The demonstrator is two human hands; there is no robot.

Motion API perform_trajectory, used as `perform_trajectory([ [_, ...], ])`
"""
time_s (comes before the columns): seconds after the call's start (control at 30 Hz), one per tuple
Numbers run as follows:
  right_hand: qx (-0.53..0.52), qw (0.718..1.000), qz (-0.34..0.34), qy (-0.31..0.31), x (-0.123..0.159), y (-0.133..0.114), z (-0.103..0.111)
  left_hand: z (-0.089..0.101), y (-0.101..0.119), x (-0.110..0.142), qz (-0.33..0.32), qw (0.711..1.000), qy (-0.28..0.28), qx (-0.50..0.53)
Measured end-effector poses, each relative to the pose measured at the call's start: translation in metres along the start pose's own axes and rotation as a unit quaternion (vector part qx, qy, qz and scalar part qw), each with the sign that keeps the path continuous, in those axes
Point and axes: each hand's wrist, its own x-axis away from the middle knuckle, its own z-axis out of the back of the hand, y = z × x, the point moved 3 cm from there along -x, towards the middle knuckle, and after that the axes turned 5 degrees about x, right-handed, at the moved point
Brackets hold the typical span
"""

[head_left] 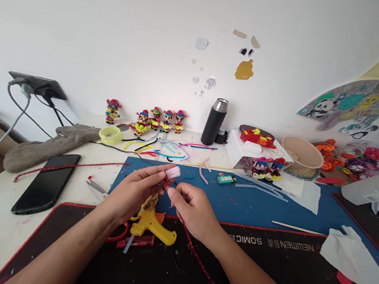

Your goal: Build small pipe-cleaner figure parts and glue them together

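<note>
Over the front edge of the blue mat, my left hand [137, 184] pinches a small pale pink fuzzy piece [173, 172] that looks like bent pipe cleaners. A sparkly red pipe cleaner [194, 253] touches its lower end, though my fingers partly hide where they meet. My right hand [192, 208] is closed on that red pipe cleaner, whose long tail runs down toward the bottom of the view. Below my hands lies a yellow hot glue gun [153, 226] with a clear glue stick in its back. Scissors [97, 190] rest left of my left hand, partly covered by it.
A phone [47, 183] with another red pipe cleaner across it lies at left. Several pipe-cleaner figures [142, 122], a black thermos [214, 121] and a white box [258, 151] stand along the wall. White tissue [355, 256] lies at right on the blue mat [254, 203].
</note>
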Motion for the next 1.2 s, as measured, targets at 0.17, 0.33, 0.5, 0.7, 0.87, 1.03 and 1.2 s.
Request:
perform_trajectory([
  [0.17, 0.004, 1.000, 0.001, -0.003, 0.0000, 0.0000, -0.0010, -0.0019, 0.0015, 0.0014, 0.001, 1.000, 0.011, -0.003],
  [0.33, 0.006, 1.000, 0.005, -0.002, -0.0004, 0.0007, -0.0013, -0.0022, 0.0013, 0.0004, 0.001, 1.000, 0.013, 0.001],
  [0.5, 0.010, 1.000, 0.008, -0.006, -0.0001, 0.0006, -0.0015, -0.0011, 0.0008, 0.0006, 0.004, 1.000, 0.008, 0.000],
  [0.7, 0.012, 1.000, 0.010, -0.007, 0.0010, 0.0010, -0.0022, -0.0026, 0.0022, 0.0022, 0.002, 1.000, 0.005, -0.003],
  [0.87, 0.019, 1.000, 0.013, -0.010, 0.0009, 0.0012, -0.0029, -0.0044, 0.0030, 0.0024, 0.002, 1.000, 0.004, -0.002],
  [1.03, 0.024, 0.999, 0.020, -0.009, 0.0002, 0.0020, -0.0030, -0.0051, 0.0035, 0.0027, 0.002, 1.000, 0.002, -0.013],
  [1.2, 0.033, 0.999, 0.022, -0.007, -0.0004, 0.0015, -0.0024, -0.0040, 0.0027, 0.0023, 0.002, 1.000, 0.001, -0.023],
])
